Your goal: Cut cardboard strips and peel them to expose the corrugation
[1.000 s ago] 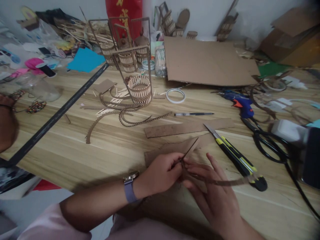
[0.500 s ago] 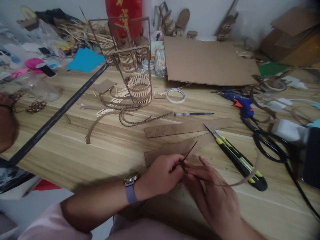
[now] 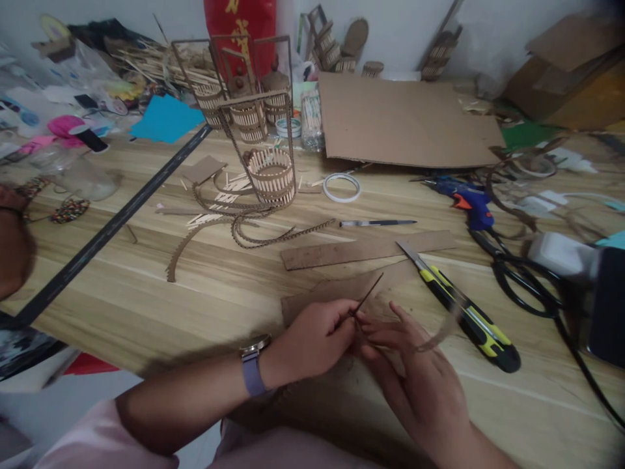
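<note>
Grasping brown strip, left hand and right hand; cluttered wooden table, cardboard sheet, pale wall.

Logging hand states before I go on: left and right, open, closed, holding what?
Left hand: closed, pinching a thin brown strip.
Right hand: fingers partly spread near the strip; whether they grip it can't be told.

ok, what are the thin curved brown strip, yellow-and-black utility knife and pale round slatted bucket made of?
Strip: likely cardboard, matte; dull brown, curved, though blurred.
Knife: probably plastic body, satin, two-coloured; blade looks metal, grey, smooth.
Bucket: likely mostly wood, matte; pale, separate upright sticks, brown-banded.
</note>
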Tool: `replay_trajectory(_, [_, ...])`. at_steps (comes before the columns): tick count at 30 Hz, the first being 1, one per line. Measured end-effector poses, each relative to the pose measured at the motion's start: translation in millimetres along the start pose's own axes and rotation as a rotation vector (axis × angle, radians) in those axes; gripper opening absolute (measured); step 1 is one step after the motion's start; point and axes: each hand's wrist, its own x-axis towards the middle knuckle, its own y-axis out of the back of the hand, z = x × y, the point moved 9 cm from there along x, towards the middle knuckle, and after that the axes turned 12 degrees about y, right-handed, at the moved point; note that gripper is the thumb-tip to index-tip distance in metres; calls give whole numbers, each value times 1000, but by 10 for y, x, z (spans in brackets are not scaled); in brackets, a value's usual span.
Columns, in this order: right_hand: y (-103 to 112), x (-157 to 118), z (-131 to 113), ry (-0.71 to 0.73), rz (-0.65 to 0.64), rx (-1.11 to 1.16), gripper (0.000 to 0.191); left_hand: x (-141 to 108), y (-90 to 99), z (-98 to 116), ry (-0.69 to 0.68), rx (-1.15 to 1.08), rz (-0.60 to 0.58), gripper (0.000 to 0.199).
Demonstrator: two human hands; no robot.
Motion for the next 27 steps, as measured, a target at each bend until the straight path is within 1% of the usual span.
replay_trajectory(4, [-27, 12, -24, 27, -2, -41, 6, 7, 22, -1, -2, 10, 39, 22])
replay_trajectory(7, [-7, 28, -19, 22, 28, -15, 9, 0, 1, -16, -10, 2, 37, 22])
replay_trajectory(11, [12, 28, -39, 35, 50, 16, 8, -8, -9, -45, 4, -6, 46, 20])
replay_trajectory(13, [13, 12, -18, -3, 53, 26, 8, -12, -1, -38, 2, -2, 56, 19])
replay_trajectory(16, [15, -23, 42, -88, 65, 53, 10, -11, -7, -26, 4, 2, 39, 20])
replay_trajectory(19, [11, -33, 58, -103, 61, 62, 11, -4, -20, -28, 14, 14, 13, 19])
replay_trajectory(22, [-3, -23, 52, -83, 44, 71, 10, 1, -20, -19, 0, 23, 4, 21])
replay_trajectory(27, [-2, 16, -34, 20, 35, -1, 6, 9, 1, -18, -3, 31, 31, 20])
